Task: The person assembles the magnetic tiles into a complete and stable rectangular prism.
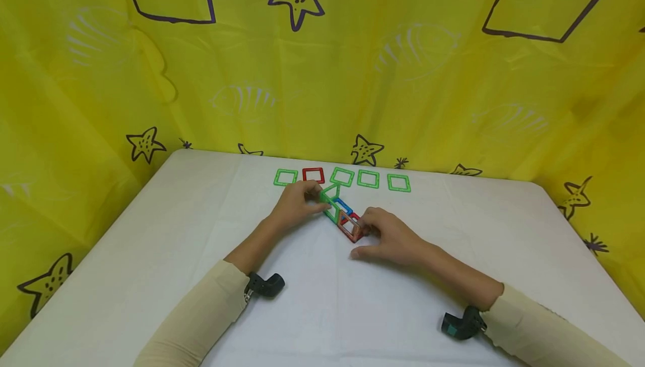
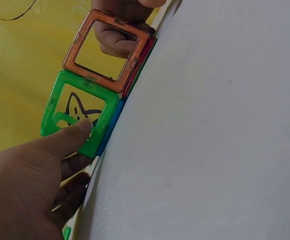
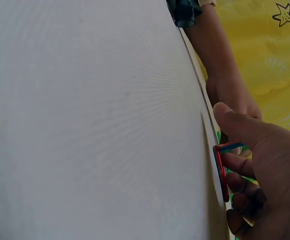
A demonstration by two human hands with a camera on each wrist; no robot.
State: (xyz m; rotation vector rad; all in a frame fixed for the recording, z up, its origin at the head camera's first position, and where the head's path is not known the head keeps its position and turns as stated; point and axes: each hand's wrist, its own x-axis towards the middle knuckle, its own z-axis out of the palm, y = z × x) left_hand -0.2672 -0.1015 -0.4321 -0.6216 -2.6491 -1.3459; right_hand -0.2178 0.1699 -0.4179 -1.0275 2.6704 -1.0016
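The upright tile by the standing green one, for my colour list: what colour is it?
The tile is orange, clearest in the left wrist view.

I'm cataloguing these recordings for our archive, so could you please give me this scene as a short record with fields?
Surface: white-covered table
Backdrop: yellow curtain with starfish drawings
Far row, left to right in the head view: first green frame; red frame; second, third and fourth green frame
Standing, edge to edge: upright green square; orange square
Low against them: blue piece; red piece
Left hand: pinches upright green square
Right hand: fingers by orange square, thumb apart
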